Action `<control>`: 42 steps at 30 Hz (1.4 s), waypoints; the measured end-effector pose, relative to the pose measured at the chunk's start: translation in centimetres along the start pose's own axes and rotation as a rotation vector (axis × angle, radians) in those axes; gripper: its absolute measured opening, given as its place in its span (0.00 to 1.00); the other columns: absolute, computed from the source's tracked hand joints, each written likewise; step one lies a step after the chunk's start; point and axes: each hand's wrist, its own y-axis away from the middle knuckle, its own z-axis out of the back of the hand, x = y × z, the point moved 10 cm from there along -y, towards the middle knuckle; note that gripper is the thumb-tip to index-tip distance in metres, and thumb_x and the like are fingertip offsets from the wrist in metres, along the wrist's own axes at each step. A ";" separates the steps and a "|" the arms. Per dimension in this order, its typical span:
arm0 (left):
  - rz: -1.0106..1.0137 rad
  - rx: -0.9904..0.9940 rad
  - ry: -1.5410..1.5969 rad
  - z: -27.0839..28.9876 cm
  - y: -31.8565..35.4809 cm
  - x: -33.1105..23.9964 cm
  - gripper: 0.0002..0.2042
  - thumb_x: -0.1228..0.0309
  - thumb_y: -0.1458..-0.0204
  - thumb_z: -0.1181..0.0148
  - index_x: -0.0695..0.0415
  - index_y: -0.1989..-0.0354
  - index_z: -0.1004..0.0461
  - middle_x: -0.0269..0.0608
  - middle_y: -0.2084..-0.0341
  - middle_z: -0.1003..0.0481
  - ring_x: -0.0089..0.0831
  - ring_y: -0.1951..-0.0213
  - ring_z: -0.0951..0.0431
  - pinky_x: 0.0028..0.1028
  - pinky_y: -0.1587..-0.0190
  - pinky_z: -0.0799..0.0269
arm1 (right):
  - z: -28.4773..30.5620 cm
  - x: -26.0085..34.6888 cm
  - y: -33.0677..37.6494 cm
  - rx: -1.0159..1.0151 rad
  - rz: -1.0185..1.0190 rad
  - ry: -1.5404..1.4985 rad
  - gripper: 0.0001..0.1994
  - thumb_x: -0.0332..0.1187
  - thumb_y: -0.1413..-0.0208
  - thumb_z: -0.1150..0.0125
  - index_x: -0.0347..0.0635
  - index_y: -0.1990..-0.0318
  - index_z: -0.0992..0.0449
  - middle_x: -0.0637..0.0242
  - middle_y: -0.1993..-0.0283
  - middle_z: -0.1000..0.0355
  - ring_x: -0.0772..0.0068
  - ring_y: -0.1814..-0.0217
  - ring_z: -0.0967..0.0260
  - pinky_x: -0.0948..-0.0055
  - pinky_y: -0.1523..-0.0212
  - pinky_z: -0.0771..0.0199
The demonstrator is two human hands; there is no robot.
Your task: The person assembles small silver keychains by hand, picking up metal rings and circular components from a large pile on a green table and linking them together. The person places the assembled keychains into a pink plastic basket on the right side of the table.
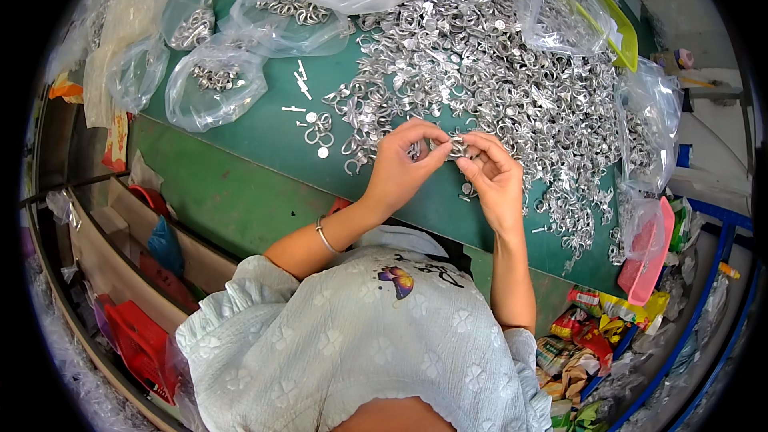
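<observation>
In front of my chest, at the near edge of a large heap of silver metal rings (480, 64), both hands meet at their fingertips. A small silver ring (458, 146) sits between them. My left hand (404, 164) is closed in a pinch, thumb and forefinger at the ring's left side. My right hand (498, 184) is closed too, its fingertips on the right side of the ring. The fingers partly cover the ring, so its exact shape is hidden. Left of my left hand lie several loose rings (318, 128), small round discs (322, 152) and thin silver bars (302, 84).
Clear plastic bags (216, 112) holding metal pieces stand at the left and back of the green table (272, 132). A yellow-green tray (612, 20) is at the back right, a pink basket (652, 260) at the right edge. A red basket (140, 344) stands low left.
</observation>
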 end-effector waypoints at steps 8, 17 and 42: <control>0.683 0.090 0.476 -2.0 1.7 4.6 0.04 0.73 0.55 0.42 0.58 0.72 0.28 0.28 0.80 0.32 0.11 0.82 0.41 0.14 0.82 0.48 | 0.2 3.0 0.8 -0.160 0.257 0.552 0.06 0.17 0.55 0.46 0.34 0.67 0.28 0.59 0.65 0.31 0.67 0.68 0.34 0.75 0.70 0.33; 0.777 0.309 0.495 -3.4 1.7 3.5 0.03 0.74 0.52 0.48 0.61 0.71 0.31 0.30 0.82 0.35 0.12 0.86 0.45 0.15 0.86 0.54 | 0.7 3.6 0.6 -0.239 0.370 0.777 0.05 0.18 0.54 0.46 0.34 0.69 0.27 0.60 0.73 0.30 0.65 0.71 0.33 0.72 0.70 0.34; 0.713 -0.117 1.114 2.6 4.9 3.2 0.13 0.74 0.47 0.51 0.62 0.53 0.34 0.35 0.67 0.31 0.23 0.64 0.32 0.24 0.60 0.35 | -3.8 3.5 2.2 0.045 0.436 0.914 0.09 0.22 0.55 0.44 0.34 0.63 0.29 0.56 0.63 0.33 0.55 0.59 0.38 0.63 0.57 0.39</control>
